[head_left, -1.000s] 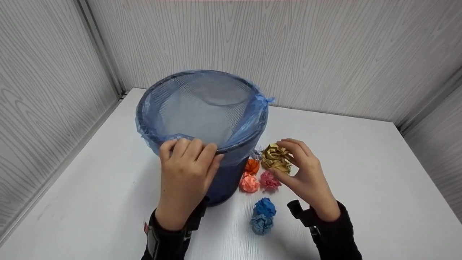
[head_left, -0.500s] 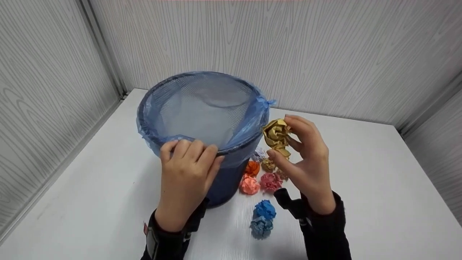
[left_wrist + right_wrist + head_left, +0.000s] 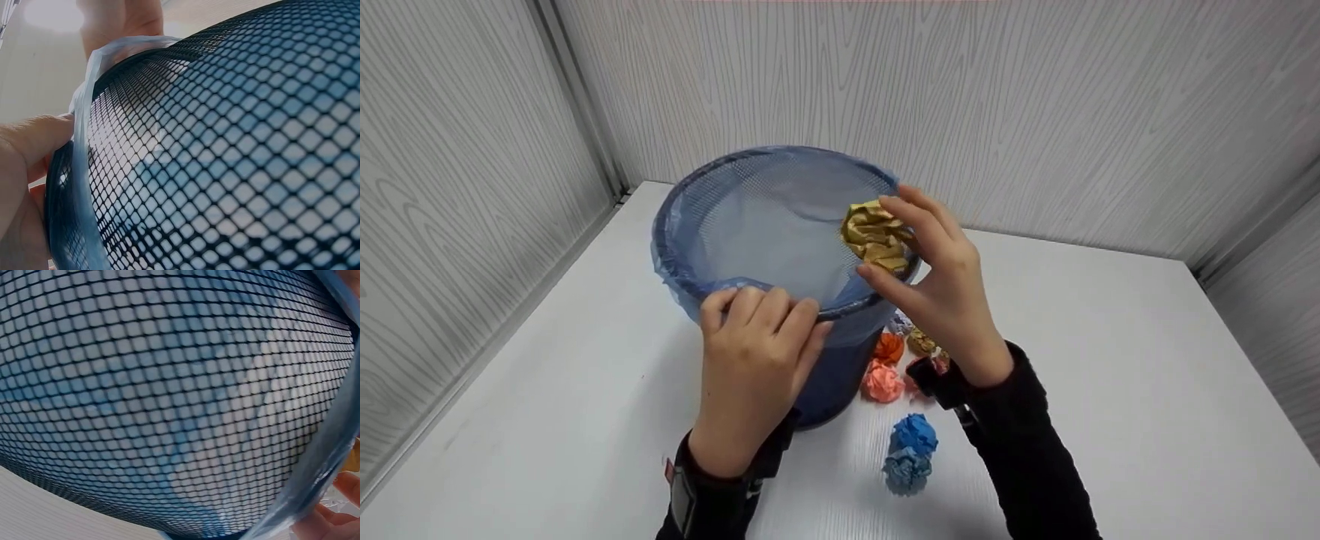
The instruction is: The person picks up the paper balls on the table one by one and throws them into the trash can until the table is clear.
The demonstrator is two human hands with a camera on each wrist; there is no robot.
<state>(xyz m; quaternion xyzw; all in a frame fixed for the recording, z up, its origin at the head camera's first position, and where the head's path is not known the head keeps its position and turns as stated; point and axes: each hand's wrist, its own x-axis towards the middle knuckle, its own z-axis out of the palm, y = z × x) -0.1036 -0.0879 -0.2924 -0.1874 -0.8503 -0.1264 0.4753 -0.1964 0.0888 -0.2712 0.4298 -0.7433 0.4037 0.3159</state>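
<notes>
A dark mesh wastebasket (image 3: 829, 382) stands on the white table, lined with a blue plastic bag (image 3: 679, 259) folded over its rim. My left hand (image 3: 754, 360) grips the near rim, fingers hooked over the inside and thumb outside; the left wrist view shows that thumb (image 3: 42, 135) against the bag's edge. Over the right side of the opening, my right hand (image 3: 941, 266) pinches a gold crumpled paper ball (image 3: 874, 236) between thumb and fingers. In the right wrist view the mesh fills most of the picture, and only part of the right hand (image 3: 332, 512) shows at the right edge.
Right of the basket lie an orange paper ball (image 3: 889, 347), a salmon one (image 3: 883, 381) and a small gold one (image 3: 920, 341). Closer in are a bright blue ball (image 3: 915, 433) and a grey-blue ball (image 3: 907, 471). Pale wood-grain panels (image 3: 960, 97) wall the table.
My right hand has lifted the gold paper ball off the table and carried it up and left over the basket's opening. Smaller balls beneath came into view. My left hand keeps its grip.
</notes>
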